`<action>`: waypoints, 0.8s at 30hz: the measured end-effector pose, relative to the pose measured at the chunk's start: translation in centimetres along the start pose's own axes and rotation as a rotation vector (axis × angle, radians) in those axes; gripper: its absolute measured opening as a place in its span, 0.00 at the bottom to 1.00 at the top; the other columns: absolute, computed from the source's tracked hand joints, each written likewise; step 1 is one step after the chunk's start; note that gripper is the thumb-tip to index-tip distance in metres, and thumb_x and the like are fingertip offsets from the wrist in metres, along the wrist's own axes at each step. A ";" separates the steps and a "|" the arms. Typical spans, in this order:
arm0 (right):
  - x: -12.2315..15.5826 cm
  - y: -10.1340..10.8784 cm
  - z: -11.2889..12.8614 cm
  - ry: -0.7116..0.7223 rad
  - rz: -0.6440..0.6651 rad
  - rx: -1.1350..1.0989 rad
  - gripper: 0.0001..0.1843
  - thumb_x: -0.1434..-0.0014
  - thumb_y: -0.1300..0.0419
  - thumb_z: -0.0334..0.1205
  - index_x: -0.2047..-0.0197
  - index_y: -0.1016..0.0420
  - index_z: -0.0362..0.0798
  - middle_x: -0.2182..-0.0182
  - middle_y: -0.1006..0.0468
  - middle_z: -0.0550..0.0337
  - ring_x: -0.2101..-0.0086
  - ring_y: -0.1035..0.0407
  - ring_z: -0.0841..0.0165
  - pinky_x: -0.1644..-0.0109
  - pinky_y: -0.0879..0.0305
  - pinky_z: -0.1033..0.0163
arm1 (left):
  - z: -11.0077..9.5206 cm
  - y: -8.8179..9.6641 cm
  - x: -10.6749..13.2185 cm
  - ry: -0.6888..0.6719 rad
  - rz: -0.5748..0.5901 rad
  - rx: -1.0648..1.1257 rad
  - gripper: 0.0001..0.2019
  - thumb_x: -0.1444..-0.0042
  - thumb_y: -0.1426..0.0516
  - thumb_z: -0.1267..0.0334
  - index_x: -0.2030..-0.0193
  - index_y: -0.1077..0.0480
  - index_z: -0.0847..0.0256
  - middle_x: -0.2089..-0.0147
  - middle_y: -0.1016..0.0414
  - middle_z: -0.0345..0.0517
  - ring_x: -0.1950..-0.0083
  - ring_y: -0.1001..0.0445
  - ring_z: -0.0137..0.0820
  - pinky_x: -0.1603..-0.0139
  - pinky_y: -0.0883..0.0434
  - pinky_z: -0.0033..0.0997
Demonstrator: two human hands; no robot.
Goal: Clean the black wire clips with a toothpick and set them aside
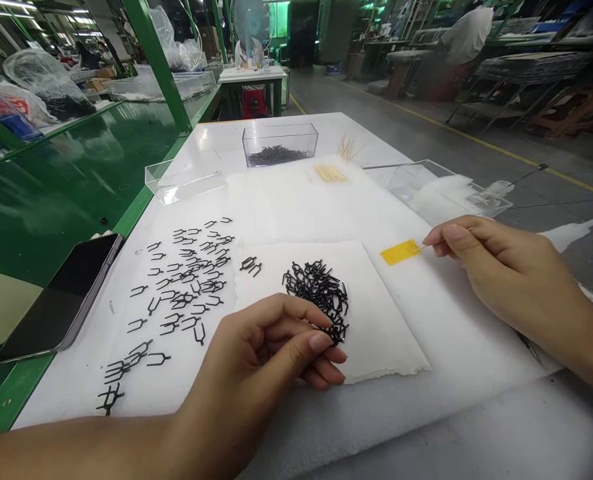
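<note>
My left hand is closed in a pinch at the near edge of a pile of small black forked parts. A black forked part shows at its fingertips, partly hidden and blending with the pile. Under the pile lies a white sheet. My right hand pinches a thin pale stick, apparently a toothpick, whose tip is at the right end of a yellow rectangular piece. More black forked parts are spread out on the left of the table, and a few lie on the sheet's left edge.
A clear box of black parts stands at the back, near loose toothpicks. On the left, a phone rests at the table's edge beside a clear tray. Another clear tray with white material sits at right.
</note>
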State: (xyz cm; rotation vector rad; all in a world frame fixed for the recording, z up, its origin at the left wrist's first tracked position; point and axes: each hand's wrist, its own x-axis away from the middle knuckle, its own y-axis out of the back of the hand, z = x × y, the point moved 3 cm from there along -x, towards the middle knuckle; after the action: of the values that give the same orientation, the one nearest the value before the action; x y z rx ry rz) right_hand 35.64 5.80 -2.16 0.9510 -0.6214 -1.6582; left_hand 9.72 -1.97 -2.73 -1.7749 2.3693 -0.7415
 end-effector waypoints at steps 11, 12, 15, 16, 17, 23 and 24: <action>0.5 1.0 1.0 0.039 -0.120 -0.094 0.13 0.34 0.48 0.35 0.68 0.26 0.47 0.72 0.26 0.59 0.70 0.34 0.70 0.64 0.40 0.63 | 0.2 0.1 0.0 0.078 0.013 -0.021 0.05 0.38 0.41 0.71 0.66 0.28 0.67 0.72 0.20 0.42 0.71 0.20 0.21 0.68 0.24 0.12; 0.7 1.1 1.2 0.058 -0.148 -0.122 0.13 0.34 0.48 0.36 0.67 0.26 0.47 0.71 0.27 0.58 0.70 0.35 0.71 0.64 0.40 0.63 | 0.2 0.0 0.0 0.095 0.009 -0.013 0.05 0.39 0.40 0.70 0.66 0.29 0.67 0.72 0.20 0.42 0.71 0.20 0.22 0.68 0.23 0.13; 1.7 1.0 1.8 0.141 -0.182 -0.227 0.14 0.33 0.47 0.42 0.67 0.25 0.51 0.71 0.27 0.60 0.72 0.37 0.71 0.66 0.39 0.63 | 0.2 -0.1 0.0 0.155 -0.016 0.001 0.04 0.39 0.40 0.71 0.66 0.29 0.68 0.72 0.20 0.42 0.71 0.21 0.20 0.68 0.24 0.12; 2.1 0.8 1.9 0.170 -0.165 -0.261 0.14 0.33 0.46 0.45 0.67 0.24 0.52 0.71 0.27 0.61 0.72 0.37 0.71 0.67 0.39 0.63 | 0.2 -0.2 0.0 0.173 -0.023 0.005 0.04 0.39 0.40 0.72 0.66 0.29 0.68 0.71 0.20 0.42 0.71 0.22 0.20 0.68 0.25 0.11; 2.6 0.6 2.0 0.197 -0.142 -0.294 0.14 0.33 0.45 0.46 0.68 0.23 0.54 0.72 0.27 0.62 0.72 0.37 0.71 0.67 0.38 0.64 | 0.2 -0.2 -0.1 0.183 -0.024 0.009 0.04 0.39 0.40 0.73 0.66 0.29 0.68 0.71 0.20 0.42 0.71 0.22 0.19 0.68 0.25 0.11; 5.5 -1.1 2.6 0.249 0.064 -0.501 0.11 0.33 0.44 0.49 0.62 0.21 0.64 0.71 0.26 0.63 0.73 0.33 0.71 0.73 0.33 0.69 | 0.4 -0.1 -0.2 0.206 -0.011 -0.011 0.02 0.39 0.40 0.72 0.64 0.27 0.68 0.70 0.20 0.42 0.69 0.21 0.19 0.65 0.24 0.11; 5.9 -1.3 2.7 0.230 0.080 -0.535 0.10 0.35 0.43 0.50 0.63 0.20 0.64 0.72 0.26 0.62 0.73 0.33 0.70 0.74 0.32 0.69 | 0.5 -0.1 -0.2 0.213 -0.009 -0.025 0.03 0.39 0.40 0.72 0.65 0.28 0.68 0.70 0.20 0.42 0.69 0.22 0.19 0.66 0.24 0.11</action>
State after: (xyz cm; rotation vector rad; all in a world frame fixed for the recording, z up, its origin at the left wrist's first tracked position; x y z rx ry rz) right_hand 32.05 0.39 -3.27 0.6963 -0.0476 -1.5044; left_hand 10.09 -1.97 -3.14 -1.8000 2.5127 -0.9510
